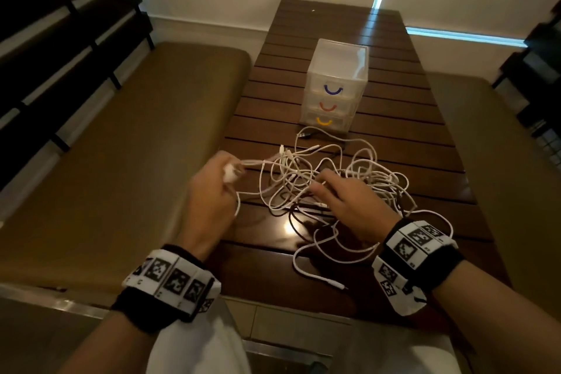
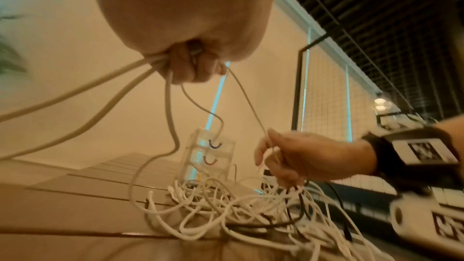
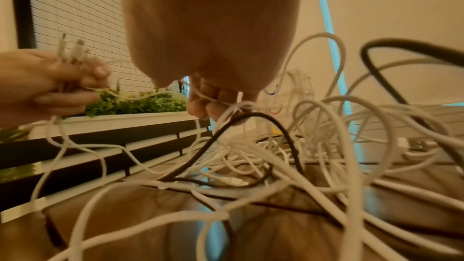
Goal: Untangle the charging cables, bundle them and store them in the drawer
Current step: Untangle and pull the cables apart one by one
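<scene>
**Head view: both your hands are in the cable tangle**

Your left hand (image 1: 209,191) is curled tight round a gathered bunch of white cable ends, lifted off the table at the left edge of the pile. From your right wrist camera, several plugs (image 3: 72,51) stick up out of that fist (image 3: 47,84), and strands run down from it into the heap. Your right hand (image 1: 349,200) sits low over the middle of the tangle, fingers bent; your left wrist camera shows it (image 2: 301,156) pinching one thin white strand that runs taut up to the left fist (image 2: 191,66).

The cables (image 1: 334,179) lie in a loose knot on the table (image 1: 394,118), mostly white with a black cable (image 3: 263,126) looped through. One white end (image 1: 328,281) trails toward your near edge, close to the table's rim. Some loops reach toward the right edge by your right wrist.

The drawer unit (image 1: 335,85) stands just beyond the pile, near the table's centre line, with bare slats behind it and to both sides. It is clear plastic, three drawers stacked, with blue, red and yellow handles, all closed.

The table is dark slatted wood, narrow and long, with a glare spot in front of you. Padded benches (image 1: 136,146) flank it left and right, and a pale wall closes the far end. A green plant (image 3: 140,102) sits behind the left bench.
</scene>
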### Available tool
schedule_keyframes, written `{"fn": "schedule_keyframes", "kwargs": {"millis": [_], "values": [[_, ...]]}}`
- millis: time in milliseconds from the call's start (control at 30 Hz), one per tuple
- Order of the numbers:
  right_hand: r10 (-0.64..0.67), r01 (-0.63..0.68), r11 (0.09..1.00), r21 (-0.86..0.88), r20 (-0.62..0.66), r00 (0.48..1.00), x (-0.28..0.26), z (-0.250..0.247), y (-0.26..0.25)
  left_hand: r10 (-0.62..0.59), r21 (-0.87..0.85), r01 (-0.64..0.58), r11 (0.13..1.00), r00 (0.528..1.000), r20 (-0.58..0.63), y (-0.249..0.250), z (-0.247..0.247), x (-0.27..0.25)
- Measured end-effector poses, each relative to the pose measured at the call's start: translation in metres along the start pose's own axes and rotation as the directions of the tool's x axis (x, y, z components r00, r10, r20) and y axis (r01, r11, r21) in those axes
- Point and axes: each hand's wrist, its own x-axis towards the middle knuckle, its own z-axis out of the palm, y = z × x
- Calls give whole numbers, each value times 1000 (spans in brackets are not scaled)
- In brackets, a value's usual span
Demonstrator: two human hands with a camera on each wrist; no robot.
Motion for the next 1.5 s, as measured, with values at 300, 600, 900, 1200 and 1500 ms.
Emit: {"fn": "schedule_keyframes", "kwargs": {"millis": [300, 600, 900, 1200, 1500], "values": [[-25, 47, 977, -209, 106, 994, 4, 9, -9, 112, -4, -112, 994, 985, 133, 12, 2, -5], [-124, 102, 977, 186, 111, 986, 6, 10, -30, 98, 160, -231, 960, 809, 580, 13, 38, -13], [-43, 28, 987, 160, 95, 995, 16, 16, -23, 57, 134, -102, 986, 951, 303, 14, 21, 14], [-20, 17, 999, 35, 78, 997, 11, 19, -17, -125, 222, 102, 970, 988, 94, -7, -7, 35], [-161, 163, 976, 143, -23, 987, 45, 45, -87, -41, 90, -4, 996, 873, 486, -16, -17, 10]]}}
